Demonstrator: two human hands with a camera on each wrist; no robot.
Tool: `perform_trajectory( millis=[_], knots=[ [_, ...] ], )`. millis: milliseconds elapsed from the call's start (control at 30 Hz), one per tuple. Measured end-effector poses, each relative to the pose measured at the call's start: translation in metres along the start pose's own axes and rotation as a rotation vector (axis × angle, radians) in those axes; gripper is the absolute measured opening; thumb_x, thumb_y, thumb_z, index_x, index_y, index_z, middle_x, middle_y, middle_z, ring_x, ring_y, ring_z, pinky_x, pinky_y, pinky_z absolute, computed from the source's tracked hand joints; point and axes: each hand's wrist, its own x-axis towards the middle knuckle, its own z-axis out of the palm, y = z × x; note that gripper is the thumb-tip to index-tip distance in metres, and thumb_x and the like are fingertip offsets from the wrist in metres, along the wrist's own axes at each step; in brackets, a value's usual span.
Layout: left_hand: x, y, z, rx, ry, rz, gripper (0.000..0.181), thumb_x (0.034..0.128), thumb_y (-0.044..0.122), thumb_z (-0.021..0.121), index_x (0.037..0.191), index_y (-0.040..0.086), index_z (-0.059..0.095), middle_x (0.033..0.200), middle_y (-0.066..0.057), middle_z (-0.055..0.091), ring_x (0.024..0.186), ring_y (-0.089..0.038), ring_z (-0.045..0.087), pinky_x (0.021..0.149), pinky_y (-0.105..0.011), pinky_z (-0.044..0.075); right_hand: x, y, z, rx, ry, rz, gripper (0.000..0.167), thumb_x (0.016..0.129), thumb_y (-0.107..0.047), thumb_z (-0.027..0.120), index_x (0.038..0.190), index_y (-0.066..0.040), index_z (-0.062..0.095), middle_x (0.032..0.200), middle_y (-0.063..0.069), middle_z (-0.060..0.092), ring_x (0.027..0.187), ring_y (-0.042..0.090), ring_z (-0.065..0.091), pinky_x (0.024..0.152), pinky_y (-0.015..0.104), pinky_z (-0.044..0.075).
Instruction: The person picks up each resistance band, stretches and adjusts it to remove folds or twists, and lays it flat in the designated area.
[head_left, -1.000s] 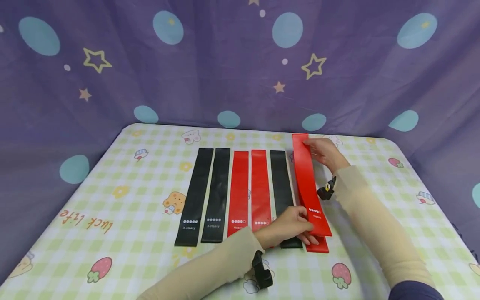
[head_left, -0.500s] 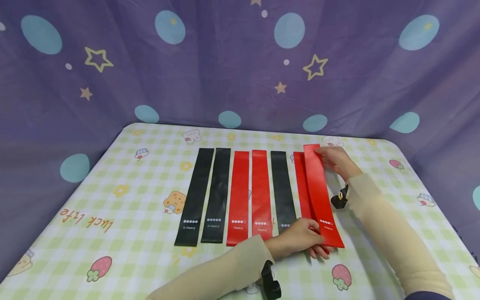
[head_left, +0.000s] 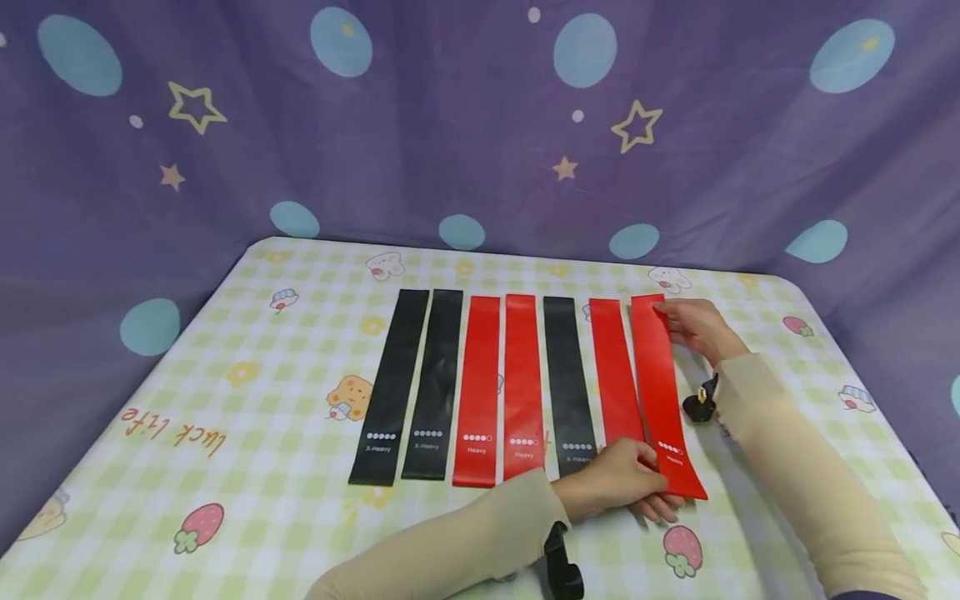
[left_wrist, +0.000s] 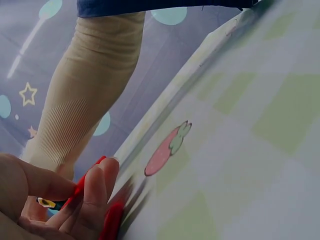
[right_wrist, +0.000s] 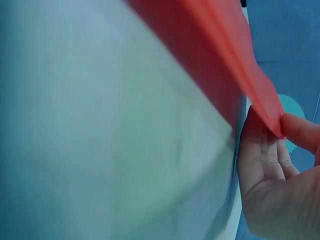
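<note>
A red resistance band [head_left: 658,375] marked "Heavy" is held at both ends at the right end of a row of bands. My left hand [head_left: 626,479] pinches its near end between thumb and fingers, as the left wrist view shows with the red edge [left_wrist: 82,187] between them. At the far end, my right hand [head_left: 697,327] pinches the top corner; in the right wrist view thumb and fingers grip the band [right_wrist: 262,95], which stands off the table. Another red band [head_left: 617,367] lies just left of it, its near end hidden behind my left hand.
Left of these lie a black band [head_left: 567,375], two red bands [head_left: 522,375] [head_left: 480,375] and two black "X-Heavy" bands [head_left: 433,375] [head_left: 390,375], side by side. They rest on a checked tablecloth [head_left: 262,450]; a purple curtain [head_left: 420,150] hangs behind the table.
Both hands have carried the held red band to the right and toward me, lowering it. The red band beneath, formerly covered, now shows beside it with a narrow gap.
</note>
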Motion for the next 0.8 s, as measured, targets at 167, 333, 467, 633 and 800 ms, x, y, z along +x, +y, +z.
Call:
perform_trajectory(
  millis=[167,333,467,633,800],
  knots=[
    [0.005,0.002,0.008,-0.037,-0.009,-0.004,0.011,0.0909,-0.002,0.055,0.085,0.007,0.051,0.091,-0.026,0.07,0.09,-0.045,0.065,0.048,-0.02,0.052,0.0,-0.002,-0.006,-0.045,-0.016,0.004,0.004,0.095,-0.016,0.051,0.096,-0.012,0.052,0.064,-0.012,0.064,0.062,0.002,0.063,0.062,0.019,0.054],
    [0.008,-0.001,0.015,-0.039,0.012,-0.037,0.014,0.0903,-0.003,0.053,0.085,0.008,0.046,0.088,-0.026,0.071,0.091,-0.045,0.065,0.048,-0.021,0.052,0.002,-0.002,-0.011,-0.137,0.021,0.022,0.011,0.095,-0.018,0.052,0.103,-0.011,0.05,0.064,-0.013,0.062,0.062,0.002,0.062,0.063,0.019,0.054],
    [0.009,-0.001,0.017,-0.019,0.035,-0.072,0.008,0.0912,0.0,0.053,0.089,0.006,0.047,0.084,-0.022,0.072,0.089,-0.043,0.067,0.052,-0.022,0.054,0.004,-0.002,-0.012,-0.205,0.059,0.037,0.021,0.095,-0.021,0.053,0.111,-0.008,0.05,0.065,-0.013,0.059,0.062,0.003,0.06,0.064,0.02,0.054],
    [0.008,0.002,0.017,0.003,0.048,-0.095,0.005,0.0914,0.002,0.054,0.09,0.005,0.049,0.081,-0.02,0.072,0.088,-0.041,0.068,0.053,-0.021,0.053,0.006,-0.004,-0.008,-0.252,0.034,0.011,0.021,0.095,-0.021,0.055,0.11,-0.007,0.053,0.066,-0.013,0.06,0.063,0.004,0.06,0.064,0.02,0.054],
    [0.007,0.002,0.017,0.002,0.035,-0.101,0.008,0.0901,0.001,0.054,0.092,0.003,0.047,0.083,-0.021,0.072,0.091,-0.042,0.066,0.05,-0.02,0.052,0.008,-0.005,-0.003,-0.291,0.023,-0.02,0.035,0.095,-0.018,0.055,0.124,0.001,0.051,0.065,-0.013,0.059,0.063,0.003,0.059,0.062,0.021,0.053]
  ],
)
